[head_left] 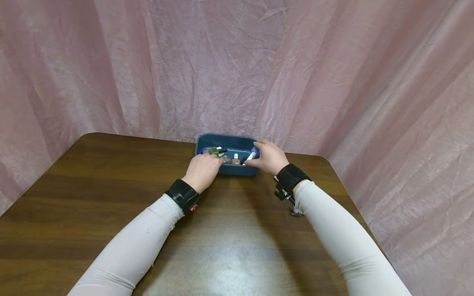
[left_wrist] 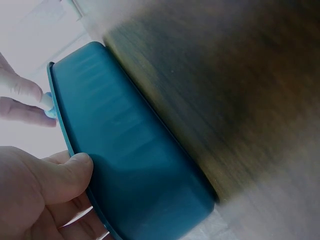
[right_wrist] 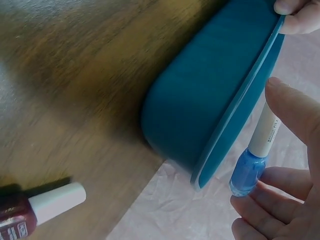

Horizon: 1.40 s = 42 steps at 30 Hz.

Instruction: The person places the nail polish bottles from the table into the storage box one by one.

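A blue plastic bin (head_left: 237, 169) stands at the far edge of the table, with several nail polish bottles inside, among them a green one (head_left: 213, 150) and one with a white cap (head_left: 235, 160). My left hand (head_left: 204, 170) grips the bin's near rim, thumb (left_wrist: 75, 172) on the outer wall and fingers over the inside. At the bin's right end, my right hand (head_left: 272, 158) pinches a blue nail polish bottle (right_wrist: 246, 172) by its two ends. Its white cap (right_wrist: 264, 132) points toward the thumb, and the bottle is tilted beside the rim.
A dark red nail polish bottle (right_wrist: 17, 215) with a white cap lies on the wooden table (head_left: 122, 197), in the right wrist view. Behind the table hangs a pink curtain (head_left: 229, 70), close to the bin's back. Black straps (head_left: 292, 176) circle both wrists.
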Available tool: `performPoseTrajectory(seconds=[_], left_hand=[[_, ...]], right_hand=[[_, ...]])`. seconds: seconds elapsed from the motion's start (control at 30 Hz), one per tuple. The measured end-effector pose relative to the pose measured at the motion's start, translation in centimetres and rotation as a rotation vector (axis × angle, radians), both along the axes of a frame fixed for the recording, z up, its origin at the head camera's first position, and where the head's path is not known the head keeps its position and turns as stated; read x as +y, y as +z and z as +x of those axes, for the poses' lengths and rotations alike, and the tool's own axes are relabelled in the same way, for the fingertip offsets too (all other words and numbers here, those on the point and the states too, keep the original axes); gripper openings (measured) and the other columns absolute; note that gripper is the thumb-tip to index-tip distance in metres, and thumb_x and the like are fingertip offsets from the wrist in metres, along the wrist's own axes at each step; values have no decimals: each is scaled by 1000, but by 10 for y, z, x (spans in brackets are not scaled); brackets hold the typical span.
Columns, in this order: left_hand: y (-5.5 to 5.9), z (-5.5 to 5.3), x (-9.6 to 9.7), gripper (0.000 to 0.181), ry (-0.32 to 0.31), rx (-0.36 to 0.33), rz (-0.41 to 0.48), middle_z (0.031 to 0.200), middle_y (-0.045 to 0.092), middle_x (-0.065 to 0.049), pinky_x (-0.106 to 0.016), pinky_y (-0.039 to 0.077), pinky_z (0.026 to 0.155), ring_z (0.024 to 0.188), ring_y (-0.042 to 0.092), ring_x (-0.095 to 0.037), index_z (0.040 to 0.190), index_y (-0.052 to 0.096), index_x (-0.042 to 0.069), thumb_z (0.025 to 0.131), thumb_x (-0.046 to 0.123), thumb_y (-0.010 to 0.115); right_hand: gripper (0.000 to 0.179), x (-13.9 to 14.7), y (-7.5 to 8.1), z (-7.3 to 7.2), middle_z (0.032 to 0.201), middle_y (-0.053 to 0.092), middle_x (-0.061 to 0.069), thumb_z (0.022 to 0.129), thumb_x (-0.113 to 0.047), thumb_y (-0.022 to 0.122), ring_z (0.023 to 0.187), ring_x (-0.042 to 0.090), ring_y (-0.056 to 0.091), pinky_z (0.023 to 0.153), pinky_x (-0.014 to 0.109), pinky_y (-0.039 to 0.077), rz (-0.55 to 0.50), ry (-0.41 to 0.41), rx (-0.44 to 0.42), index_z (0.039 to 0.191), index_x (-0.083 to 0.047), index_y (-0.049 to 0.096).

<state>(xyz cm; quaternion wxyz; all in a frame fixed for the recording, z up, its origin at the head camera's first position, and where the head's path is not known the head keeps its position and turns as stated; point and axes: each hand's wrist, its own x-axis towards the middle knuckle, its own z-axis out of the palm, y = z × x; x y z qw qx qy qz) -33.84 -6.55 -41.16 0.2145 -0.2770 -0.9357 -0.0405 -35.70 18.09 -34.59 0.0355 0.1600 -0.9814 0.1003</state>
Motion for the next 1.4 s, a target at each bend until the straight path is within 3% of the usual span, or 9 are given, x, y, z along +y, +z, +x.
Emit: performPoseTrajectory(seconds=[0.57,1.1,1.4], left_hand=[[-1,-1,0,26,11,-7,-15,104,82,-10,-51,64,75,89,75,-34,120,84,14,107,1,67],[-1,-1,1,25,23,-6,-17,105,82,-12,-50,64,76,90,76,-34,120,84,15,108,3,67],[-2,-2,1,24,22,-7,-22,104,82,-12,-50,64,76,89,76,-34,120,84,15,108,3,68]], right_hand=[[85,-17,-15,-21,151,63,23,92,-47,90,138,39,61,110,50,53,7,-50,10,153,4,60],[87,-27,-23,-28,145,68,21,94,-55,86,128,36,66,95,45,58,28,-58,-37,153,3,61],[86,-28,-27,-32,146,67,21,95,-56,84,128,38,68,99,48,59,19,-76,-92,153,3,61]])
